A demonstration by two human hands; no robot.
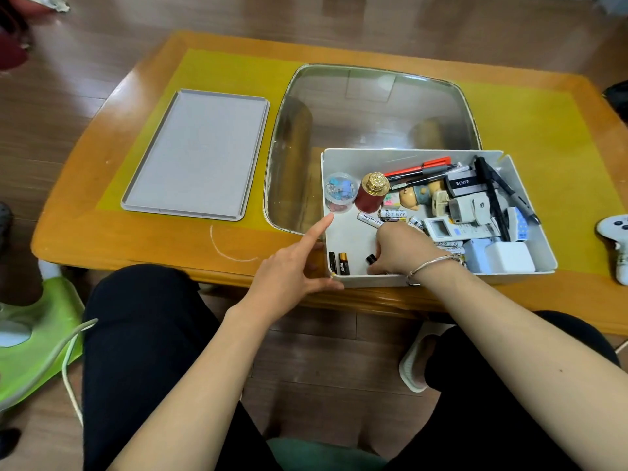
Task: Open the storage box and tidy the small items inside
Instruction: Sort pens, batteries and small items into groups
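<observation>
Knees (pixel 146 334) frame the view. Left hand (pixel 289 266) lies open, bracing the box (pixel 373 280) at the table (pixel 136 246) edge. Right hand (pixel 401 249) pinches a battery (pixel 371 258) inside. Batteries look small, hard, slick and likely to roll; best gripped mid-body. Lid (pixel 197 154) lies apart.

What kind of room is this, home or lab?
Most likely a home living room: a low wooden coffee table on wood flooring, a game controller at its edge, and a storage box of household odds and ends.
</observation>
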